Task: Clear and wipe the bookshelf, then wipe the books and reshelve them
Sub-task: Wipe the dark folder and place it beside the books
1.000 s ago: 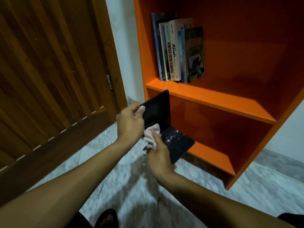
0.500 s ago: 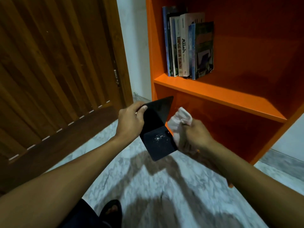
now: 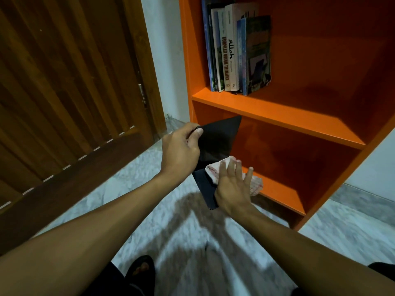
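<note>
left hand (image 3: 181, 150) pinches the upper corner of an open black book (image 3: 215, 144), held in the air before the lower shelf (image 3: 275, 189). right hand (image 3: 233, 186), fingers flat, presses a cloth (image 3: 215, 169) onto the lower cover (nearer the spine fold), long axis running down toward the person.

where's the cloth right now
In the head view the cloth sits low and just right of centre, pressed under the right hand against the open black book held by the left hand, before the orange bookshelf's lower compartment.
</note>
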The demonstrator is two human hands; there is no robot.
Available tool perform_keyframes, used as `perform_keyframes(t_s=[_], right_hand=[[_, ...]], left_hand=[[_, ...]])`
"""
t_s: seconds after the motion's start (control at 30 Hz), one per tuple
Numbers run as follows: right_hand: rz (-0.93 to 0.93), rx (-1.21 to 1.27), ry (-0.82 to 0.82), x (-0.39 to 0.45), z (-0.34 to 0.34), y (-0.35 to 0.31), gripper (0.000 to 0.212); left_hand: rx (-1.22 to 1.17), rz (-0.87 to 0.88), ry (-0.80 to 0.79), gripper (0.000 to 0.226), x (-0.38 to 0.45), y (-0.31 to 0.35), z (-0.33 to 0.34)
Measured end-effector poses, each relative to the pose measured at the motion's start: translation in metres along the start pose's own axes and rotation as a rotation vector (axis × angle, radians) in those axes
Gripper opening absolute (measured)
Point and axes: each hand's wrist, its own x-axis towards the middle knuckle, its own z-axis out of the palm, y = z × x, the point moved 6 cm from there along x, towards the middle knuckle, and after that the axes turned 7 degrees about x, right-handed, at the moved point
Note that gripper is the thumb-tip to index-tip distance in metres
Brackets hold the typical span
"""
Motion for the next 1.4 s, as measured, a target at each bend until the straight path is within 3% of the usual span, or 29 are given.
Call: perform_keyframes(t_s=[0.2,0.3,0.37,0.5,0.67,0.77,0.83,0.93,1.0,1.07,1.13,1.27,1.4], right_hand=[[-0.267,0.097,-0.063,-0.026,0.022,-0.033,0.071],[-0.469,0.294,-0.041,-0.044,0.024,-0.053,0.071],[-0.545,0.443,-0.032,-0.052,0.019,-0.058,0.057],[-0.582,0.573,-0.047,-0.059,0.014,-0.057,0.032],[-0.640,0.649,-0.144,-0.065,0.007,-0.056,0.034],[-0.535,0.694,-0.042,-0.053,-0.012,-0.040,0.037],[-0.441,0.777,0.125,-0.037,-0.031,-0.018,0.042],[-0.210,0.859,0.382,-0.013,-0.056,0.026,0.049],[-0.080,0.838,0.428,-0.003,-0.054,0.047,0.050],[-0.099,0.749,0.402,-0.002,-0.050,0.047,0.049],[-0.273,0.611,0.366,-0.012,-0.051,0.027,0.048],[-0.461,0.566,0.048,-0.034,-0.033,-0.026,0.061],[-0.501,0.563,-0.079,-0.048,0.009,-0.035,0.050]], left_hand=[[-0.011,-0.042,-0.003,0.019,-0.002,0.003,0.006],[-0.002,-0.070,0.003,0.018,-0.001,0.001,0.006],[0.013,-0.066,-0.004,0.017,-0.001,-0.001,0.005],[0.008,-0.086,-0.003,0.019,0.000,-0.011,-0.001],[0.037,-0.069,0.024,0.019,0.004,-0.017,-0.009],[0.051,-0.053,0.044,0.019,0.008,-0.018,-0.017],[0.058,-0.042,0.059,0.019,0.009,-0.018,-0.021],[0.048,-0.031,0.069,0.019,0.008,-0.016,-0.024],[0.043,-0.010,0.075,0.019,0.006,-0.011,-0.025],[0.036,0.017,0.084,0.018,0.005,-0.004,-0.024],[0.026,0.034,0.088,0.018,0.006,0.002,-0.024],[0.038,0.049,0.104,0.018,0.008,0.000,-0.024],[0.054,0.043,0.103,0.019,0.008,-0.007,-0.024]])
